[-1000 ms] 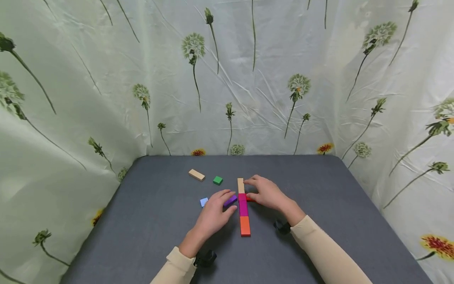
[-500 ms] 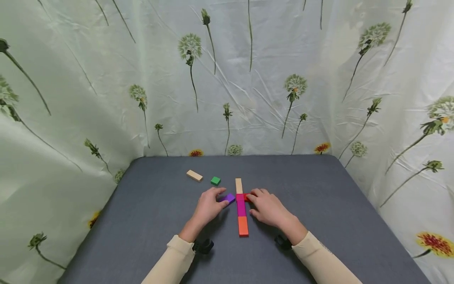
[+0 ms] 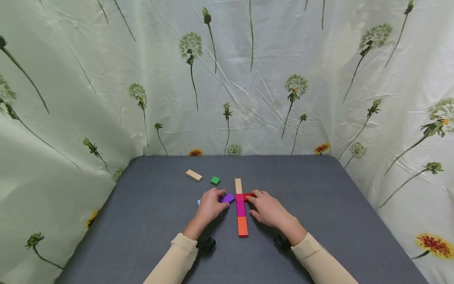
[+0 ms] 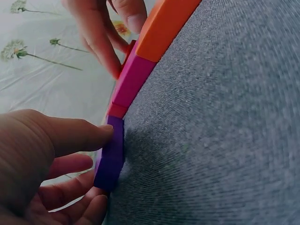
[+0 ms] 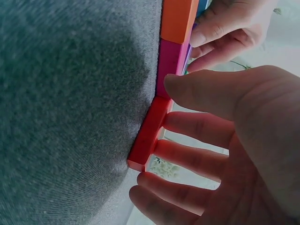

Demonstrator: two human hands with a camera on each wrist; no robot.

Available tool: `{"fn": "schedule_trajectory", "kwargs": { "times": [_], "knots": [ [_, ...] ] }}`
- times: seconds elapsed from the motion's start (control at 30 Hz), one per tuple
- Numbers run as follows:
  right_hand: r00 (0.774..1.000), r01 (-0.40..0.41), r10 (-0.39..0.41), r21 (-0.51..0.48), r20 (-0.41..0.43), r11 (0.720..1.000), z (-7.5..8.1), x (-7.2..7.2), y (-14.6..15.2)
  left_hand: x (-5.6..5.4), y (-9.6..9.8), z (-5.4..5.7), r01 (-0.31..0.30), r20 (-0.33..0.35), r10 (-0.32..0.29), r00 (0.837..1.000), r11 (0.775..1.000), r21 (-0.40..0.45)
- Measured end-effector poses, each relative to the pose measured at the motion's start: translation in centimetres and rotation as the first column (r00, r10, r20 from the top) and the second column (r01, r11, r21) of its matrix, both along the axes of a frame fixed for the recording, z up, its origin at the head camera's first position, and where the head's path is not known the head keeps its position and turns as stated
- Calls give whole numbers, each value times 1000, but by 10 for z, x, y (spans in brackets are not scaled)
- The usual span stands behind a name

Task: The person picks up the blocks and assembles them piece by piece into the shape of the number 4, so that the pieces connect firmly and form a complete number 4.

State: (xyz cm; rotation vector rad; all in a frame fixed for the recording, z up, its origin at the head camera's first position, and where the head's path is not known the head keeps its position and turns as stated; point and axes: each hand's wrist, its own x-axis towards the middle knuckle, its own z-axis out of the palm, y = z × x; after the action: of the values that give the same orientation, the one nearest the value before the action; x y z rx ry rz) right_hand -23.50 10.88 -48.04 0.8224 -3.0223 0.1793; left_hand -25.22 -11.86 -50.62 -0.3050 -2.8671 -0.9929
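Drew the left hand [image 3: 209, 207] in around the purple block [image 3: 228, 198] since a second earlier, and brought the right hand [image 3: 270, 210] from beside the wooden block [image 3: 238, 186] back to the red block [image 3: 246, 195].

Head view: pinched the purple block between left thumb and fingers on the dark grey surface [image 3: 255, 262], just left of a pinkish-red block [image 3: 239, 197] and opposite the red block. Showed in line, far to near, the wooden block, the pinkish-red block, a magenta block [image 3: 240, 209] and an orange block [image 3: 242, 226]. Showed, farther left, a second wooden block [image 3: 194, 175], a green block [image 3: 215, 180] and, partly behind the left hand, a pale blue block [image 3: 199, 202].

Left wrist view: pressed the left thumb against the purple block and curled other fingers on its opposite side.

Right wrist view: spread the right fingers loosely, with two tips against the red block. Could not tell contact from overlap between right thumb and magenta block.
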Motion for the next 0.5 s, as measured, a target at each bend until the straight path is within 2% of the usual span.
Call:
{"fn": "schedule_trajectory", "kwargs": {
  "times": [0.2, 0.5],
  "knots": [
    [1000, -3, 3, -4, 4, 1000, -1, 1, 1, -1, 1, -4, -15, 9, 15, 1000, 1000, 2],
    [1000, -7, 7, -7, 19, 1000, 1, 2, 2, -2, 4, -4, -25, 14, 26, 1000, 999, -36]
  ]
}}
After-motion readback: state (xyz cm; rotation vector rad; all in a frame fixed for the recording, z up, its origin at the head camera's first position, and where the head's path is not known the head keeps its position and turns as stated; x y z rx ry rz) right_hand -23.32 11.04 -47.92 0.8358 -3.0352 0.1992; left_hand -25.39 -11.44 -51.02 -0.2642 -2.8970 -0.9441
